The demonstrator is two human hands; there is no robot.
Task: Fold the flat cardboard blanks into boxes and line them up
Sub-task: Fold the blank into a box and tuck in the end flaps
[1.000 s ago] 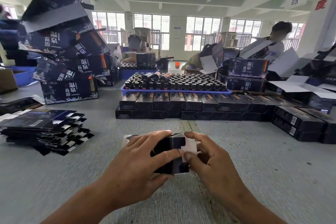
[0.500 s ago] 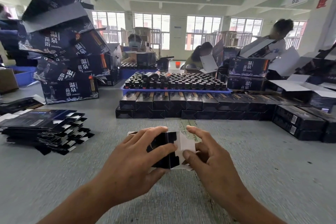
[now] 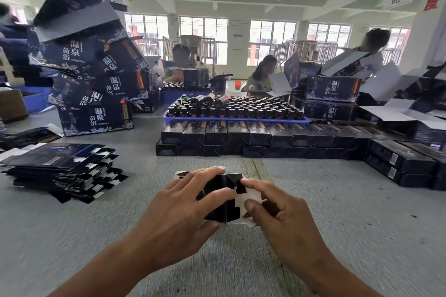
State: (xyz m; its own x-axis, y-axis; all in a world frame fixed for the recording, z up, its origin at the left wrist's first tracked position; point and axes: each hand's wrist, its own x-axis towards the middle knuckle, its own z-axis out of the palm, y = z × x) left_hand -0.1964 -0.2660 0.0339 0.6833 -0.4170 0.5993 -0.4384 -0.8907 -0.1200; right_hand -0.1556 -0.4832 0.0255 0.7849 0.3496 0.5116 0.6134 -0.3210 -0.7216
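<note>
A small dark box (image 3: 223,196) with white inner flaps is held over the grey table, its open end towards me. My left hand (image 3: 183,210) grips its left side, fingers over the top and thumb underneath. My right hand (image 3: 277,212) holds the white end flap, with thumb and forefinger on it. A stack of flat dark blanks (image 3: 60,166) lies to the left. Folded boxes (image 3: 241,138) stand in two-layer rows across the table beyond my hands.
A blue tray of dark bottles (image 3: 231,108) sits on the folded rows. Large printed cartons (image 3: 91,84) are piled at the left and more at the right (image 3: 333,94). More dark boxes (image 3: 403,164) lie at the right. People work at the back.
The right hand has pushed the white end flap further in against the box end. The box has turned slightly in my hands; both hands stay on it.
</note>
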